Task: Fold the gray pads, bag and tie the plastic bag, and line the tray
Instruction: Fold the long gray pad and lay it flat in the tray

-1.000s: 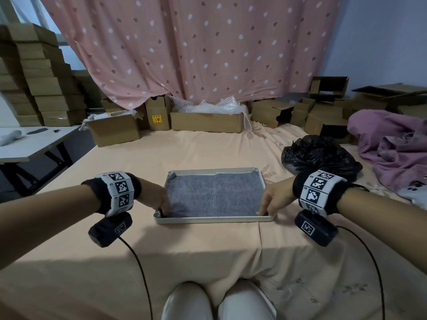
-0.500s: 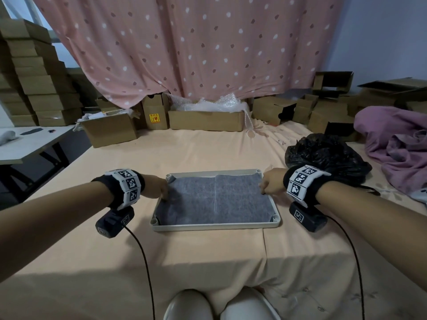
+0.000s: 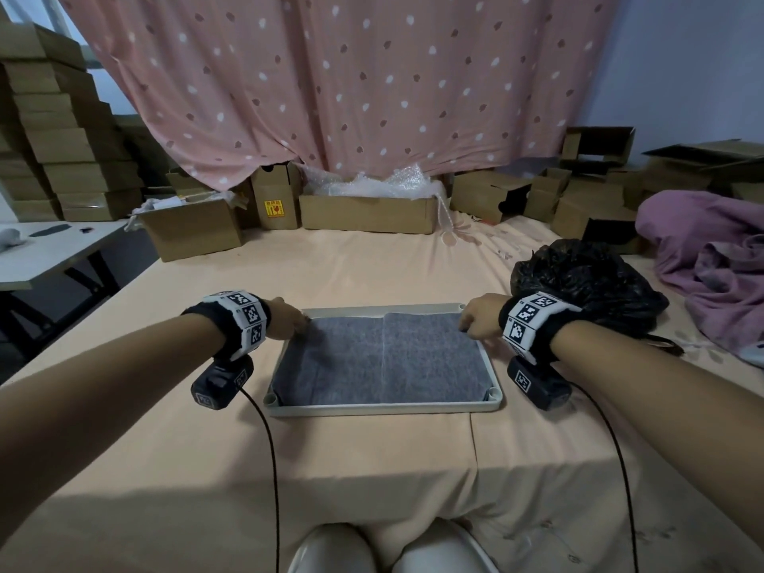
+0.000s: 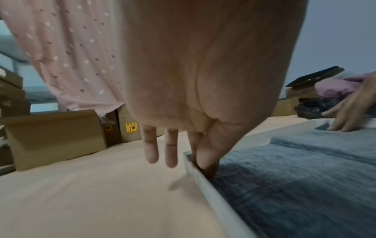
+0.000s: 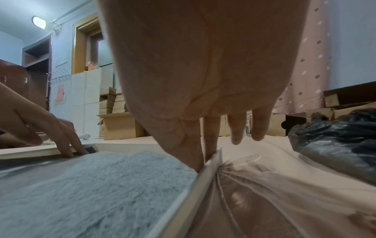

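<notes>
A pale tray (image 3: 384, 408) lies on the peach bedsheet with a gray pad (image 3: 380, 361) lining its floor. My left hand (image 3: 298, 324) is at the tray's far left corner. In the left wrist view its thumb and forefinger (image 4: 207, 162) point straight down and press the gray pad (image 4: 295, 177) against the tray wall (image 4: 213, 194). My right hand (image 3: 469, 326) is at the far right corner. Its straight fingers (image 5: 196, 159) push the pad (image 5: 101, 185) down inside the tray rim (image 5: 200, 183). A tied black plastic bag (image 3: 587, 283) sits just right of the tray.
Cardboard boxes (image 3: 368, 210) line the far edge of the bed under a pink dotted curtain (image 3: 330, 84). A purple blanket (image 3: 711, 258) is heaped at the right. A white table (image 3: 49, 250) stands off the left side.
Both hands have slid along the tray's side walls from the near corners to the far corners, pressing the pad's edges down. The tray has stayed in place.
</notes>
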The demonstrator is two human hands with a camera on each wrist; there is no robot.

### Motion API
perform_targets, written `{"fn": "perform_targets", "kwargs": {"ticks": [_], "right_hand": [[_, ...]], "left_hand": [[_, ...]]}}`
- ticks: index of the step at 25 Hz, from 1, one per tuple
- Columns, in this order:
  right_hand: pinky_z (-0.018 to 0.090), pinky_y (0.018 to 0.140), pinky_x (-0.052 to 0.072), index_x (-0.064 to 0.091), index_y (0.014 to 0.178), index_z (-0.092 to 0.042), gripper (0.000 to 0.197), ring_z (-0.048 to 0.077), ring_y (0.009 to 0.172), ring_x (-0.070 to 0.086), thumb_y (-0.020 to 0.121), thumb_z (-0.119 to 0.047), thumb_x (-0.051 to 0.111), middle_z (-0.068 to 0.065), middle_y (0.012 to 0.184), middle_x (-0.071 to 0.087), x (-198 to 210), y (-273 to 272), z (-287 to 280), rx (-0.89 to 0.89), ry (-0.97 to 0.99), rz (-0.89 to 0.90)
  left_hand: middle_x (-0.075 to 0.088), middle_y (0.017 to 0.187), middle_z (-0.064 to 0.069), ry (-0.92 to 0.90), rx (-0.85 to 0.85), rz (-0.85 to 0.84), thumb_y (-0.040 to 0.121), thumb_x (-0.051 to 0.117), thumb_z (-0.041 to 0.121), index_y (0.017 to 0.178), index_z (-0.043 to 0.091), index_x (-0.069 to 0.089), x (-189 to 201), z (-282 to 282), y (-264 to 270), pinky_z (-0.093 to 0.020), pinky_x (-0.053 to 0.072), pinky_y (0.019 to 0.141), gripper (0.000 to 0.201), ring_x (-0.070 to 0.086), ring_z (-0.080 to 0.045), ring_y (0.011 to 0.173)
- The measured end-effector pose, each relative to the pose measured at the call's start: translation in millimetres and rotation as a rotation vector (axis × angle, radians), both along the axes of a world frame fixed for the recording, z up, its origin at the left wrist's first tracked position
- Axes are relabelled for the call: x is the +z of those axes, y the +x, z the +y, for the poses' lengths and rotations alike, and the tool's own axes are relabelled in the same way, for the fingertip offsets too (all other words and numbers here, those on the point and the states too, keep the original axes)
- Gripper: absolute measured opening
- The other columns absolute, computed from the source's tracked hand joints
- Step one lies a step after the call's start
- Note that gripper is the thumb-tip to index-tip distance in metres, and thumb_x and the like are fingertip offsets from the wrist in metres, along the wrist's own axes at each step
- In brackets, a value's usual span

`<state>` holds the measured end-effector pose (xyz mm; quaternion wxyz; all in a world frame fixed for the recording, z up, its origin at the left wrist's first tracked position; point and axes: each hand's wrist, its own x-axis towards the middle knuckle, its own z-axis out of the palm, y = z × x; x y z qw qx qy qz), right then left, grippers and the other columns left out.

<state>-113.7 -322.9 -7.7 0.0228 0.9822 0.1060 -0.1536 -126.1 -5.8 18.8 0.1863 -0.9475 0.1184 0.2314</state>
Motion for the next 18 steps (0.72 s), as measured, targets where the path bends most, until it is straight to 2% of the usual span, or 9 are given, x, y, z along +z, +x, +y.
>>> {"fn": "perform_targets", "kwargs": {"ticks": [4,7,8,10,11,13,14,16,18], "right_hand": [[0.033,0.097,0.049,0.068,0.118,-0.019,0.034,0.024,0.112,0.060,0.086,-0.015,0.054,0.002,0.123,0.066,-5,3,-1,0.028,-0.042,-0.008],[0.027,0.083,0.044,0.068,0.091,-0.023,0.019,0.019,0.088,0.059,0.086,-0.014,0.052,0.002,0.103,0.067,2,-6,2,0.062,-0.033,-0.014],[0.027,0.083,0.042,0.066,0.096,-0.024,0.019,0.020,0.092,0.058,0.087,-0.015,0.052,0.002,0.109,0.065,6,-11,3,0.087,-0.017,-0.031],[0.028,0.092,0.040,0.063,0.121,-0.023,0.033,0.021,0.111,0.056,0.089,-0.020,0.054,0.002,0.127,0.060,14,-29,0,0.132,0.040,-0.073],[0.027,0.092,0.039,0.064,0.122,-0.024,0.034,0.016,0.110,0.055,0.089,-0.023,0.055,-0.001,0.127,0.061,19,-42,-2,0.161,0.094,-0.072],[0.024,0.093,0.042,0.071,0.110,-0.025,0.027,0.007,0.101,0.056,0.087,-0.023,0.057,-0.007,0.119,0.066,21,-71,-7,0.210,0.196,-0.006],[0.024,0.093,0.045,0.073,0.105,-0.024,0.026,0.006,0.098,0.057,0.085,-0.020,0.056,-0.008,0.114,0.068,19,-85,-8,0.224,0.211,0.041],[0.025,0.091,0.048,0.074,0.102,-0.020,0.028,0.010,0.096,0.060,0.083,-0.015,0.054,-0.005,0.110,0.070,9,-105,-10,0.258,0.166,0.087],[0.027,0.090,0.047,0.074,0.101,-0.013,0.028,0.015,0.097,0.061,0.082,-0.013,0.053,0.000,0.109,0.069,-2,-108,-11,0.292,0.125,0.070]], "left_hand": [[0.035,0.152,-0.004,0.008,0.001,0.079,0.099,0.030,0.007,0.144,0.014,0.036,-3,3,-2,-0.031,0.028,0.109,0.046,0.035,-0.026,0.137],[0.037,0.145,-0.010,-0.005,-0.028,0.041,0.098,0.028,0.006,0.144,0.019,0.036,-1,6,-8,-0.032,0.029,0.109,0.049,0.035,-0.030,0.133],[0.040,0.139,-0.011,-0.073,-0.045,0.013,0.096,0.029,0.005,0.141,0.022,0.040,-1,8,-12,-0.033,0.030,0.108,0.050,0.037,-0.030,0.128],[0.048,0.125,-0.005,-0.269,-0.121,-0.023,0.090,0.033,0.000,0.129,0.024,0.056,-2,17,-17,-0.032,0.037,0.107,0.051,0.043,-0.023,0.116],[0.054,0.122,-0.003,-0.374,-0.154,0.001,0.087,0.035,-0.004,0.120,0.023,0.064,-3,24,-20,-0.029,0.040,0.104,0.052,0.048,-0.019,0.112],[0.064,0.115,0.003,-0.450,-0.227,0.105,0.080,0.037,-0.007,0.108,0.017,0.072,-7,38,-34,-0.018,0.042,0.094,0.050,0.056,-0.011,0.104],[0.067,0.110,0.005,-0.456,-0.236,0.149,0.078,0.037,-0.003,0.106,0.015,0.073,-11,45,-43,-0.015,0.042,0.090,0.048,0.058,-0.008,0.100],[0.069,0.106,0.005,-0.471,-0.250,0.172,0.072,0.033,0.011,0.103,0.017,0.073,-19,50,-60,-0.015,0.042,0.086,0.051,0.057,-0.006,0.091],[0.067,0.109,0.005,-0.474,-0.246,0.143,0.073,0.033,0.011,0.102,0.017,0.073,-25,50,-67,-0.014,0.039,0.086,0.051,0.052,-0.007,0.089]]}}
